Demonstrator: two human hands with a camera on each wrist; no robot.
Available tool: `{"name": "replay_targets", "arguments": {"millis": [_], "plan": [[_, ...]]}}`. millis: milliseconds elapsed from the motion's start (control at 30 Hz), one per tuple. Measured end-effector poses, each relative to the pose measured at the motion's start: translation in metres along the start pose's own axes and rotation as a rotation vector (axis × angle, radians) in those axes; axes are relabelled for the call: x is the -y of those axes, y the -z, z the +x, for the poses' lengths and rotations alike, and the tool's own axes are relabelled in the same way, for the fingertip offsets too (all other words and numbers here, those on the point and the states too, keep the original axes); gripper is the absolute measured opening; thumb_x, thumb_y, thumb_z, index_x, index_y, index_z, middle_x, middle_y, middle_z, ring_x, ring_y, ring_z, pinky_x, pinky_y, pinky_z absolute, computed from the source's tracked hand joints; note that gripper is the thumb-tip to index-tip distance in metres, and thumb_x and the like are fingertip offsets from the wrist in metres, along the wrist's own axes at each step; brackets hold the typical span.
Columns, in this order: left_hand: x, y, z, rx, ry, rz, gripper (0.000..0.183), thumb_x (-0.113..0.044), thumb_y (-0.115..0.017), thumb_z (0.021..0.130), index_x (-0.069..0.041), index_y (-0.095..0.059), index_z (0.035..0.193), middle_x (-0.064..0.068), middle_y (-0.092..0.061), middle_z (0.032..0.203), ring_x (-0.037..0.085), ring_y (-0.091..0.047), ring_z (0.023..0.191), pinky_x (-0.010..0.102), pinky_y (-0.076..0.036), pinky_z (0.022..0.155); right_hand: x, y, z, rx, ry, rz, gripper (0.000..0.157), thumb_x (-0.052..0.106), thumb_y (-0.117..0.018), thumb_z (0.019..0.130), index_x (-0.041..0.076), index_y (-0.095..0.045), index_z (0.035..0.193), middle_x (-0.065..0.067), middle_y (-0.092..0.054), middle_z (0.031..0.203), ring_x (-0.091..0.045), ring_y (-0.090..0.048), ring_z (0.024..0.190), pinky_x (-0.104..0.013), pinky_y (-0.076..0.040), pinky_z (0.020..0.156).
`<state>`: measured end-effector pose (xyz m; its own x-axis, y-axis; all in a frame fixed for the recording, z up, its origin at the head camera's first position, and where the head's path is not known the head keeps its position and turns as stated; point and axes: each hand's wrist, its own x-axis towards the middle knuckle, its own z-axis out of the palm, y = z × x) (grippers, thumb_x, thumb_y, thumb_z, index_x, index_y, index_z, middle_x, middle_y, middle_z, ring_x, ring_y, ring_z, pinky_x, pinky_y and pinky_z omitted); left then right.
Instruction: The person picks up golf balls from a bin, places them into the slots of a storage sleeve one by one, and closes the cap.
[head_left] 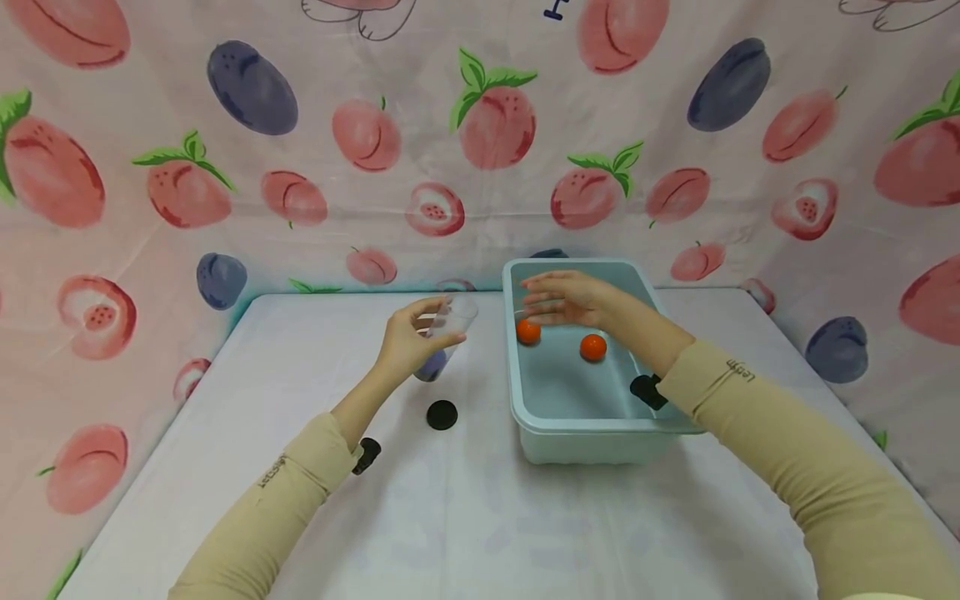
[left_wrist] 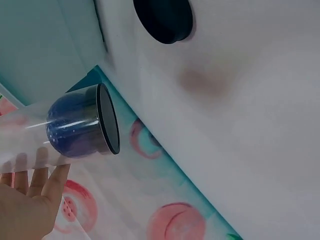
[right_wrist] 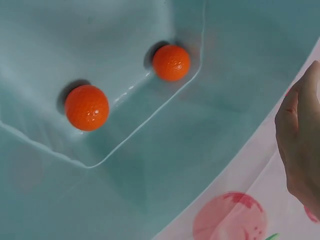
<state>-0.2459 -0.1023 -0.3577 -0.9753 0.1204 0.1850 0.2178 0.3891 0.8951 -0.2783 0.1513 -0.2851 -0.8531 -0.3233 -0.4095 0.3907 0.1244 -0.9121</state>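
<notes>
My left hand [head_left: 408, 342] holds a clear plastic cylinder [left_wrist: 30, 125], tilted, with its fingers and thumb around it. A dark blue ball [left_wrist: 70, 125] sits inside the cylinder, by its black-rimmed end. Over the back of a pale blue-green plastic tub [head_left: 592, 423], my right hand [head_left: 570, 298] hovers with fingers extended to the left and nothing in it. Two orange balls lie on the tub floor below it: one orange ball [head_left: 593, 347] near the middle and another orange ball [head_left: 528, 332] by the left wall. Both show dimples in the right wrist view.
A round black lid [head_left: 442, 415] lies on the white tabletop [head_left: 540, 533], left of the tub. Behind the table hangs a fruit-patterned cloth [head_left: 495, 192]. Small black devices sit at both wrists.
</notes>
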Motion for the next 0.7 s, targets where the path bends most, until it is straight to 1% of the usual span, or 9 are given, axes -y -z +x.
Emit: {"name": "replay_targets", "arguments": {"millis": [100, 133, 233, 433, 600, 700], "plan": [[0.003, 0.002, -0.001, -0.009, -0.003, -0.025, 0.058, -0.018, -0.080, 0.075, -0.010, -0.057, 0.128, 0.014, -0.060, 0.125, 0.032, -0.059, 0.113, 0.043, -0.049, 0.097, 0.000, 0.003, 0.002, -0.005, -0.006, -0.005, 0.049, 0.017, -0.046, 0.100, 0.001, -0.033, 0.143, -0.008, -0.053, 0.109, -0.031, -0.049, 0.119, -0.042, -0.040, 0.104], [0.004, 0.003, -0.001, -0.013, -0.005, -0.034, 0.057, -0.017, -0.080, 0.075, -0.010, -0.058, 0.127, 0.014, -0.061, 0.124, 0.032, -0.060, 0.112, 0.043, -0.049, 0.097, -0.001, 0.004, 0.003, -0.002, -0.005, -0.008, 0.049, 0.017, -0.045, 0.100, 0.000, -0.032, 0.144, -0.009, -0.053, 0.110, -0.033, -0.046, 0.122, -0.042, -0.039, 0.105], [0.007, 0.005, -0.002, -0.014, -0.013, -0.064, 0.055, -0.015, -0.079, 0.075, -0.008, -0.058, 0.126, 0.015, -0.061, 0.122, 0.032, -0.061, 0.111, 0.043, -0.049, 0.097, -0.002, 0.006, 0.006, 0.005, -0.002, -0.023, 0.049, 0.017, -0.043, 0.100, -0.002, -0.030, 0.144, -0.012, -0.049, 0.116, -0.037, -0.040, 0.130, -0.044, -0.037, 0.107], [0.013, 0.010, -0.008, -0.011, -0.009, -0.087, 0.054, -0.015, -0.079, 0.076, -0.009, -0.058, 0.125, 0.015, -0.061, 0.122, 0.032, -0.060, 0.112, 0.045, -0.048, 0.097, -0.006, 0.010, 0.012, 0.008, 0.000, -0.048, 0.049, 0.016, -0.042, 0.101, -0.004, -0.028, 0.143, -0.017, -0.046, 0.125, -0.039, -0.038, 0.131, -0.045, -0.037, 0.107], [0.019, 0.015, -0.013, -0.007, -0.019, -0.102, 0.055, -0.016, -0.079, 0.076, -0.008, -0.056, 0.125, 0.015, -0.061, 0.123, 0.032, -0.059, 0.113, 0.044, -0.048, 0.097, -0.008, 0.012, 0.018, 0.013, 0.003, -0.061, 0.050, 0.016, -0.041, 0.101, -0.005, -0.027, 0.144, -0.026, -0.034, 0.142, -0.040, -0.037, 0.132, -0.047, -0.036, 0.108], [0.023, 0.018, -0.015, 0.002, -0.029, -0.118, 0.054, -0.014, -0.079, 0.076, -0.008, -0.055, 0.124, 0.014, -0.060, 0.122, 0.033, -0.059, 0.114, 0.044, -0.048, 0.097, -0.010, 0.013, 0.021, 0.011, -0.004, -0.056, 0.051, 0.015, -0.042, 0.100, -0.006, -0.026, 0.144, -0.028, -0.028, 0.146, -0.041, -0.035, 0.133, -0.047, -0.034, 0.109]]}}
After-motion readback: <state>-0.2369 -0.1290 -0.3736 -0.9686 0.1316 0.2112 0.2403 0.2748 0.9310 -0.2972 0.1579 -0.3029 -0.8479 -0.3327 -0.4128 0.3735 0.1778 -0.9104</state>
